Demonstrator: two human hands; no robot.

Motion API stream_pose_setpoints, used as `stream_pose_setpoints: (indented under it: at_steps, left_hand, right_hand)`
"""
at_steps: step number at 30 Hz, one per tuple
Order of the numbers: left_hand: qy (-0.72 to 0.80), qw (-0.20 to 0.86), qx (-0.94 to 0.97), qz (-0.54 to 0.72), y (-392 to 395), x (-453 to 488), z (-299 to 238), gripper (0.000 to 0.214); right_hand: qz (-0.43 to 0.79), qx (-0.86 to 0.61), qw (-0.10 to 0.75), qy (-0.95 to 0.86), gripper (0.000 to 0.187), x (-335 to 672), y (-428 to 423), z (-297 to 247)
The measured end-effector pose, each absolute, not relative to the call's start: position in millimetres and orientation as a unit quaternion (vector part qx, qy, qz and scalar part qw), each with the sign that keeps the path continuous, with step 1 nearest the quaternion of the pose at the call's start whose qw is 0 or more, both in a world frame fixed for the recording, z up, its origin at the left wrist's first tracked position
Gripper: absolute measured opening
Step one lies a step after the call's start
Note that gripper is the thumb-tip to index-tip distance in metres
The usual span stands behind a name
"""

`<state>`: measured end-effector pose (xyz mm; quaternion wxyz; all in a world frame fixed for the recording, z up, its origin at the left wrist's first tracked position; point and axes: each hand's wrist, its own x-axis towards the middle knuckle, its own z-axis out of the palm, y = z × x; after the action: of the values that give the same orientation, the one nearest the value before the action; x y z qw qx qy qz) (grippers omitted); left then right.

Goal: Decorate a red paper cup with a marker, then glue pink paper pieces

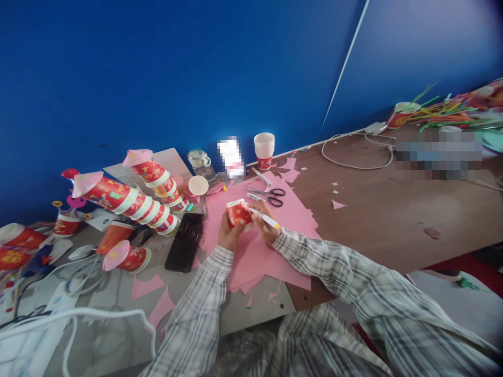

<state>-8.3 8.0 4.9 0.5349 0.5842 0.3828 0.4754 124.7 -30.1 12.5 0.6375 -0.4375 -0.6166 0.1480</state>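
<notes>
I held a small red paper cup (238, 213) on its side in my left hand (228, 235), the fingers closed round its lower end from 7 o'clock. My right hand (264, 225) gripped a white stick (264, 217), perhaps a glue stick or a marker. I could not tell which. Its near end touched the cup's rim from 3 o'clock. The cup hung just above the spread of pink paper sheets (293, 212) in the middle of the table (385, 214), clear of everything else.

From the cup, the scissors (271, 195) lay near at 1 o'clock on the pink paper, and an upright cup (264, 149) stood farther off at 12 o'clock by the blue wall. A dark phone (185, 242) lay at 8 o'clock just off the paper's edge. At 9 o'clock lay a tower of stacked cups (133, 201), tipped over, each topped with a pink cone. Pink offcuts were scattered toward 2 o'clock.

I judged the step in hand to be working the stick along the cup's rim or side. I thought the next move called for a firm left-hand hold that did not crush the thin wall. It also needed a slow turn of the cup so that the stick's tip stayed on the surface.
</notes>
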Motion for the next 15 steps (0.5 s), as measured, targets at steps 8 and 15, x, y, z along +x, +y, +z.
stream_pose_setpoints:
  at_steps: [8,15]
  left_hand:
    - [0.381,0.543,0.573,0.481,9.9,-9.7,1.7,0.061]
    - [0.383,0.539,0.574,0.483,8.8,-10.0,3.7,0.059]
  right_hand:
    - [0.177,-0.466,0.637,-0.587,0.042,125.1,-29.4,9.4]
    - [0.187,-0.465,0.647,-0.575,0.039,125.9,-27.7,6.2]
